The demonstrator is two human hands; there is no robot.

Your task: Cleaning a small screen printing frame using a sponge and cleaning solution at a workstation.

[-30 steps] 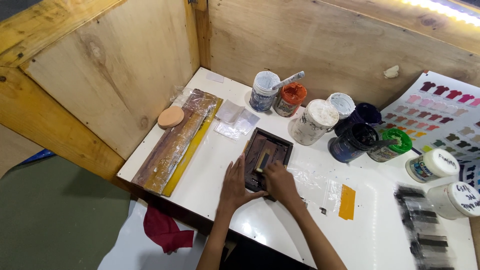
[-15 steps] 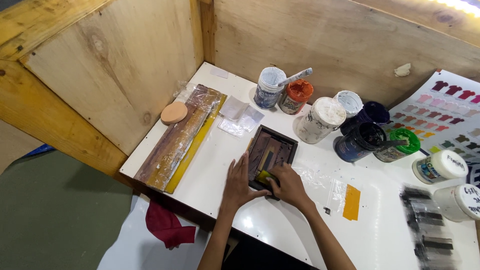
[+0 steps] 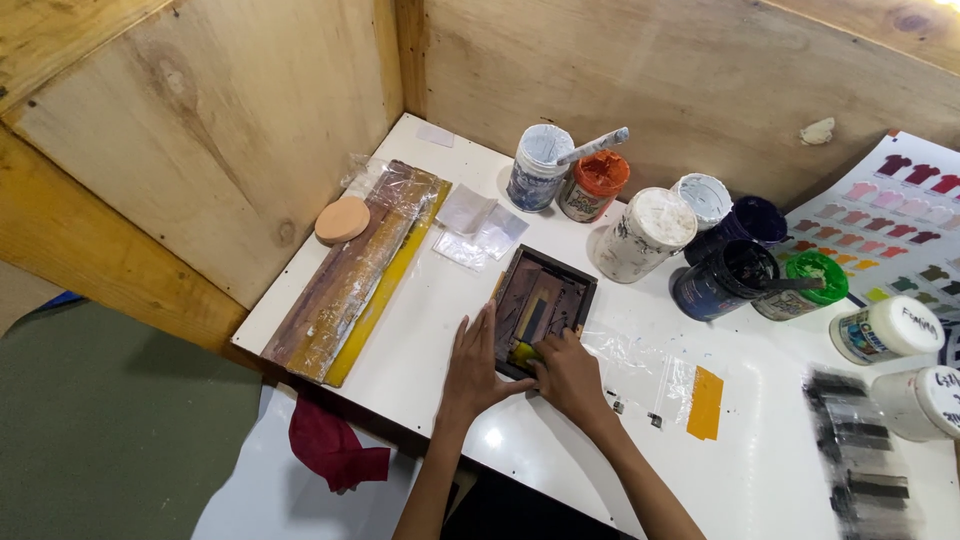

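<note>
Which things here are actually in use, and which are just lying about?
In use: small dark frame, steadied by the left hand; the right hand presses at its yellow-smeared near edge.

Lying about: paint jars, wrapped boards, red rag, colour chart, round sponge.

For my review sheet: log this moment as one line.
left hand: flat on small dark screen frame edge | right hand: at frame's near end, by yellow ink | paint jars behind | white table

Well right of the right grip [image 3: 570, 375], a colour chart [image 3: 900, 215] printed with small shirt shapes in reds, pinks, yellows and greens leans against the wooden wall. Below it stand two white-lidded jars with labels [image 3: 862, 338]. Beyond both grips lie small clear plastic bags [image 3: 480, 228], flat on the surface [image 3: 420, 330].
</note>
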